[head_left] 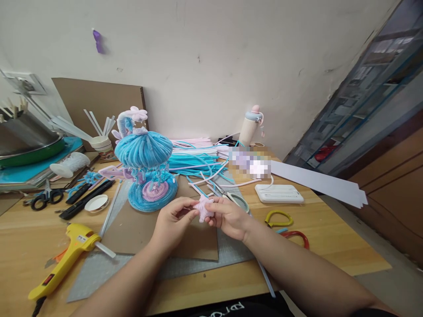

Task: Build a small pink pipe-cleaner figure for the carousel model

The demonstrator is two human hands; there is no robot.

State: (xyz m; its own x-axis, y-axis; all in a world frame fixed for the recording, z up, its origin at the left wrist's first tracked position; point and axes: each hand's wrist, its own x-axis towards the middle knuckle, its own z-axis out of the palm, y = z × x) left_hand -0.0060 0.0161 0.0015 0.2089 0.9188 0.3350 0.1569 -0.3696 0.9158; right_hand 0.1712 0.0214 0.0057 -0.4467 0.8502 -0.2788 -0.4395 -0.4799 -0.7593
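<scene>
A small pale pink fuzzy piece (204, 208), bent from pipe cleaner into a star-like shape, is pinched between both hands over the brown cardboard sheet (194, 246). My left hand (176, 218) grips its left side with thumb and forefinger. On its right side, the fingers of my right hand (228, 215) are closed round it. Just beyond my left hand stands a blue and pink pipe-cleaner lamp-like piece (143, 152) with a domed top and a coiled round base (134, 196). Behind the hands lies a bundle of blue pipe cleaners (194, 164).
A yellow hot glue gun (62, 259) lies at the left, near black-handled scissors (48, 196) and a roll of clear cord (71, 165). To the right are a white power bank (279, 193), yellow-and-red-handled pliers (279, 218) and white strips (317, 180). A bottle (250, 125) stands behind.
</scene>
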